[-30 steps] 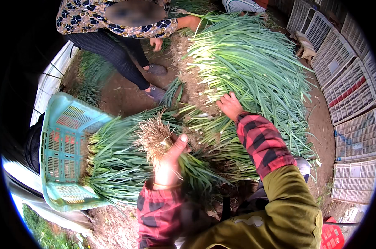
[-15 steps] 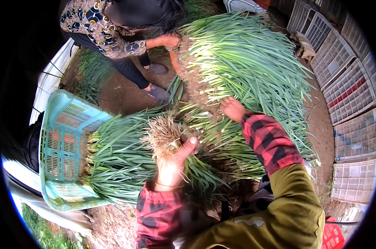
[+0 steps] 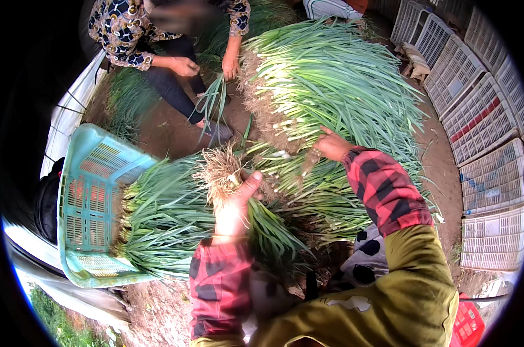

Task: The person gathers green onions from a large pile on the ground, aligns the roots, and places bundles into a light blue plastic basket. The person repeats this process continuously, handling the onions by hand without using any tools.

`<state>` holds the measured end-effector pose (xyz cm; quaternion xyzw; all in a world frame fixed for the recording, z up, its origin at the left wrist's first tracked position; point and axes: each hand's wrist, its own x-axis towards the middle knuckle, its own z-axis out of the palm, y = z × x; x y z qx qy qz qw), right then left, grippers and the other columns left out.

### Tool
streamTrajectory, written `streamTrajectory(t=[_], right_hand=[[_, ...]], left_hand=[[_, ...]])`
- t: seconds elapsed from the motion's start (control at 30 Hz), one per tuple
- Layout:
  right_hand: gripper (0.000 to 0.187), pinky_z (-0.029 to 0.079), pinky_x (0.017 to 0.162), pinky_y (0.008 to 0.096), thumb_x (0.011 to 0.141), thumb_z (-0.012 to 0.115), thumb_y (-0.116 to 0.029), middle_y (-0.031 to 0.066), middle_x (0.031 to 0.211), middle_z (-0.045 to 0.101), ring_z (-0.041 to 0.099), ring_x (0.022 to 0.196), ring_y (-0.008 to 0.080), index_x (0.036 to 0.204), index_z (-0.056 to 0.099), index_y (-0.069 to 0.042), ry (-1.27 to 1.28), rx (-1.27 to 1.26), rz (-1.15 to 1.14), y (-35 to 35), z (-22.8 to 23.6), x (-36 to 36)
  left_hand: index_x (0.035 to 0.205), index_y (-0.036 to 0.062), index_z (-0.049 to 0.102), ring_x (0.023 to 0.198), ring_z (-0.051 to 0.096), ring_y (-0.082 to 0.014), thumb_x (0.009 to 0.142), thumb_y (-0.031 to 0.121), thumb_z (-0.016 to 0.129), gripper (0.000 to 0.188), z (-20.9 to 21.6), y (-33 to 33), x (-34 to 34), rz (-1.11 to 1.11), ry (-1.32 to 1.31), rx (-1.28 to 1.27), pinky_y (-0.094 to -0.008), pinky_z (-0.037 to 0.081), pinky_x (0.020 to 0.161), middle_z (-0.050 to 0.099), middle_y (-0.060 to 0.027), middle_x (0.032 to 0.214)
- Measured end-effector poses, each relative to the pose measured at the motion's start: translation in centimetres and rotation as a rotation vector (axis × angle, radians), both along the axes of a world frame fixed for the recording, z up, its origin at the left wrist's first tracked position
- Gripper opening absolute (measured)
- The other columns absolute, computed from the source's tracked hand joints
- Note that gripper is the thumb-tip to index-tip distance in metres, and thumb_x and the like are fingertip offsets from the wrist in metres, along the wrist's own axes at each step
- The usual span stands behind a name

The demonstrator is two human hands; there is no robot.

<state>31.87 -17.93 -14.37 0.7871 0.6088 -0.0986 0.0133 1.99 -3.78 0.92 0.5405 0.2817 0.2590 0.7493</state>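
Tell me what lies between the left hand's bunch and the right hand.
In the head view, between the bunch in the left hand and the right hand: more loose green onions, white stalks showing.

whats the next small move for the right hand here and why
Probably close the right hand on a few stalks from the big pile of green onions and draw them toward the bunch held in the left hand. The right hand already rests at the pile's root end, while the left grips a bunch, roots up.
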Motion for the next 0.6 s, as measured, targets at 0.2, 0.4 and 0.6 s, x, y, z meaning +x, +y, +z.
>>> streamTrajectory(t=[0.2, 0.4, 0.6], right_hand=[[0.025, 0.029, 0.107, 0.0473, 0.087, 0.062, -0.023, 0.0151, 0.092, 0.065, 0.059, 0.101, 0.0326, 0.102, 0.060, -0.004, 0.134, 0.717, -0.205, -2.8, 10.3, -2.2], [0.041, 0.044, 0.087, 0.0442, 0.088, 0.062, -0.036, 0.0232, 0.084, 0.058, 0.053, 0.101, 0.0409, 0.083, 0.049, 0.003, 0.450, 0.645, -0.245, -3.2, 22.1, -15.5], [0.060, 0.027, 0.111, 0.0401, 0.090, 0.059, -0.032, 0.0244, 0.140, 0.038, 0.033, 0.133, 0.0370, 0.130, 0.041, 0.009, 0.586, 1.069, -0.265, -3.3, 19.2, -22.2]], left_hand=[[0.091, 0.0064, 0.057, 0.060, 0.054, -0.0137, 0.076, 0.006, 0.075, 0.023, 1.4, -2.3, -0.3, -0.106, -0.069, 0.074, -0.0277, 0.045, 0.054, 0.058, -0.0026, 0.077], [0.116, 0.0009, 0.054, 0.088, 0.063, -0.0184, 0.077, -0.004, 0.069, 0.042, 2.6, -6.3, -0.5, -0.113, -0.345, 0.113, -0.0285, 0.052, 0.072, 0.065, -0.0087, 0.099], [0.129, 0.0007, 0.046, 0.107, 0.058, -0.0197, 0.078, -0.005, 0.070, 0.056, 1.7, -9.1, -0.2, -0.249, -0.550, -0.039, -0.0303, 0.051, 0.088, 0.057, -0.0090, 0.121]])
